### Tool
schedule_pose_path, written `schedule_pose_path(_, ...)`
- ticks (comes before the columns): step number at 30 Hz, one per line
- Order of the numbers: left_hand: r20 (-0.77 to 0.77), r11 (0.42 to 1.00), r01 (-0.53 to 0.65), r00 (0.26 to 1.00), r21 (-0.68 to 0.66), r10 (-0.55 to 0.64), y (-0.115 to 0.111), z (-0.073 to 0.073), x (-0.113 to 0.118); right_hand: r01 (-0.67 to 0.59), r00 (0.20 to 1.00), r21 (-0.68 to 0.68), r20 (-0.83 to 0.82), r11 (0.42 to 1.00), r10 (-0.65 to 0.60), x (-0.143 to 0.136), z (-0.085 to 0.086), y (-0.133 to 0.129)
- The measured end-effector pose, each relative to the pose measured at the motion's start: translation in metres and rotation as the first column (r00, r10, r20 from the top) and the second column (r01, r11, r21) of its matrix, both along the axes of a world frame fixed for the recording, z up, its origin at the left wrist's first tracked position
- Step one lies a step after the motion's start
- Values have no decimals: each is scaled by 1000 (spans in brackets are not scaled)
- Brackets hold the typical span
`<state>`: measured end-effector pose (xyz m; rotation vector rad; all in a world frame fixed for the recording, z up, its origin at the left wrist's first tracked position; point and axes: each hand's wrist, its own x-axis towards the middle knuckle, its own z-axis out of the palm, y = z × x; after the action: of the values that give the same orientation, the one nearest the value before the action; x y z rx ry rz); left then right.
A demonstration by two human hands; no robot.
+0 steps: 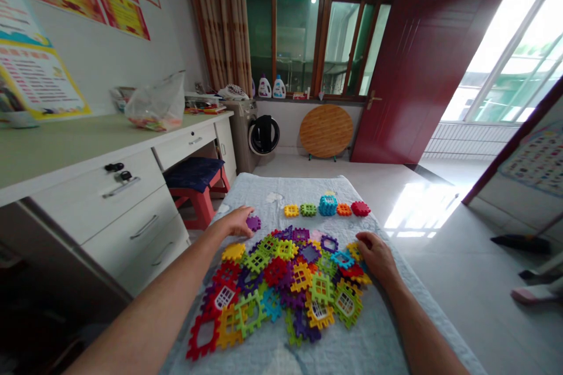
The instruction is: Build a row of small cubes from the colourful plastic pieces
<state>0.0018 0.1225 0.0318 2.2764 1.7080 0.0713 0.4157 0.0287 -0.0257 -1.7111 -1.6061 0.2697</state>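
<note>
My left hand (240, 222) is closed on a purple toothed building piece (254, 223) at the far left of the pile. My right hand (375, 253) rests at the pile's right edge with curled fingers, beside a yellow piece (354, 251); whether it grips anything is hidden. Between my hands lies a loose heap of interlocking plastic pieces (301, 277) in red, yellow, green, purple and blue, several with window frames. Behind the heap stands a row: a yellow block (291, 211), a green block (308, 210), a taller blue block (328, 205), an orange block (343, 209) and a red block (361, 208).
A pale blue cloth (264, 187) covers the table. To the left are a white desk (132, 199) with drawers, a plastic bag (158, 102) on it and a red stool (197, 193). A washing machine (241, 129), a round wooden tabletop (326, 131) and a red door (435, 58) stand beyond.
</note>
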Motion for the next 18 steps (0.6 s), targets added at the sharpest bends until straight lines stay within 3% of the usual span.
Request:
schedule_pose_path(11, -41, 1000, 3, 999, 7, -3, 4, -5, 3, 14, 1000, -28, 0, 999, -14, -3, 3, -1)
schedule_pose_path(18, -41, 1000, 11, 999, 26, -10, 12, 0, 6, 7, 1000, -34, -6, 999, -8, -1, 2, 0)
